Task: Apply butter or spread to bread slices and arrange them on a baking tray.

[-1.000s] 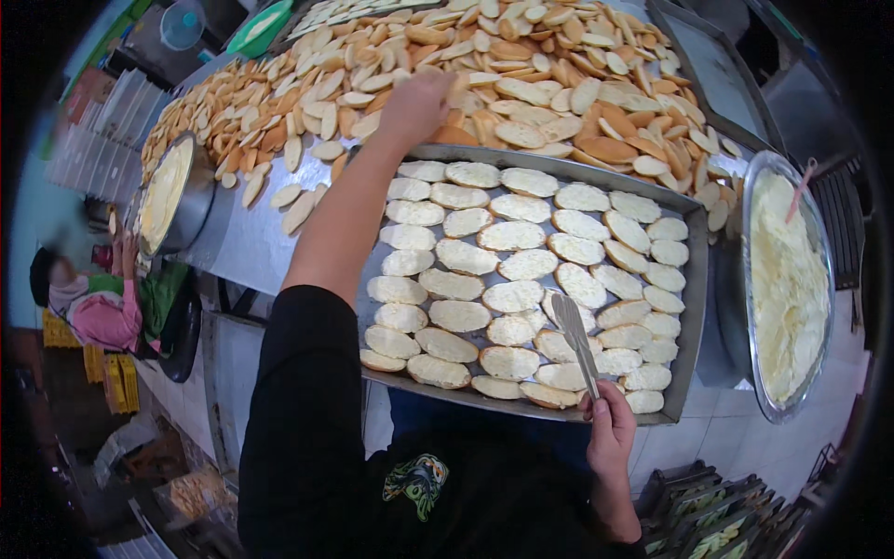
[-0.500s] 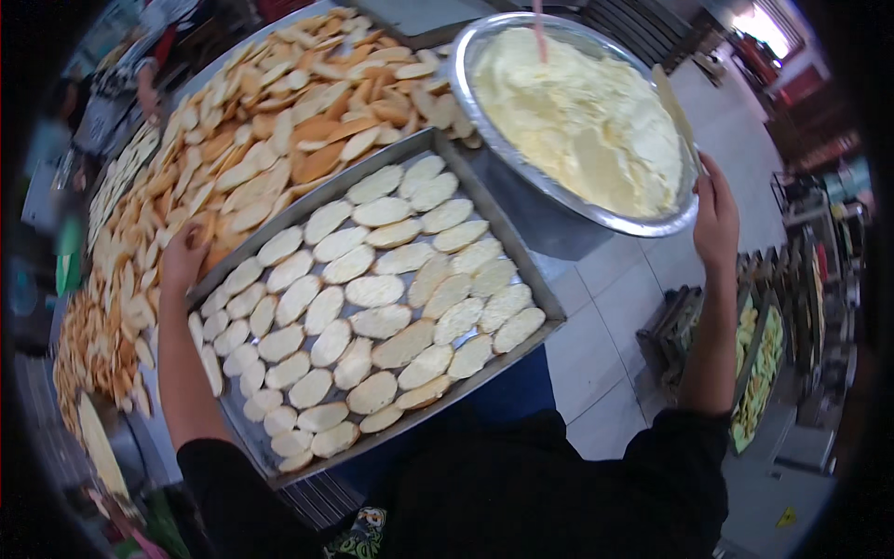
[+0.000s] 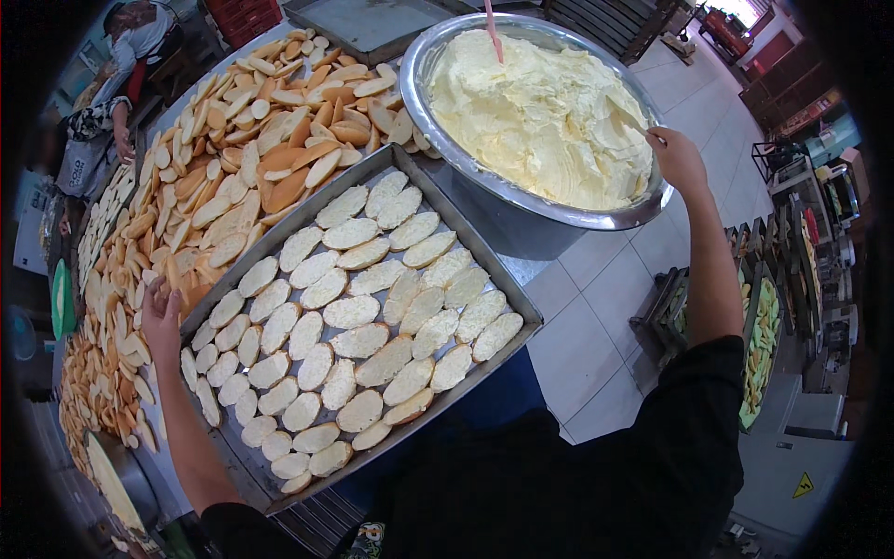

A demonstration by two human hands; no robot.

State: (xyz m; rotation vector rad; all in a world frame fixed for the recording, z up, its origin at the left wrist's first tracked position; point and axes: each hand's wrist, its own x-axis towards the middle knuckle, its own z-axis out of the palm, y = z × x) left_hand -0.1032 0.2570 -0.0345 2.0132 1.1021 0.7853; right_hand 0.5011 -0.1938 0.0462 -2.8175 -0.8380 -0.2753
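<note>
My right hand [image 3: 678,160] grips a spatula [image 3: 629,115] at the right side of a big steel bowl [image 3: 596,222]. Its blade is sunk in pale yellow cream [image 3: 540,121]. A pink-handled utensil [image 3: 494,33] stands upright in that cream at the far side. My left hand [image 3: 162,321] is by the left corner of a metal tray [image 3: 484,224], over the heaped bread slices [image 3: 219,219]. Its fingers are apart and nothing shows in them. Rows of oval bread slices [image 3: 357,309] coated with a pale spread lie in the tray.
Another metal tray [image 3: 372,28] lies beyond the bread heap. At the far left a co-worker [image 3: 88,154] reaches toward a tray of slices [image 3: 104,219]. A green object [image 3: 61,298] is near it. A rack of trays with greenish slices [image 3: 759,349] stands on the right.
My right hand has moved left and up over the bowl, and the spatula has gone from the rim into the cream. My left hand has shifted left, its fingers now more spread. The view has shifted slightly.
</note>
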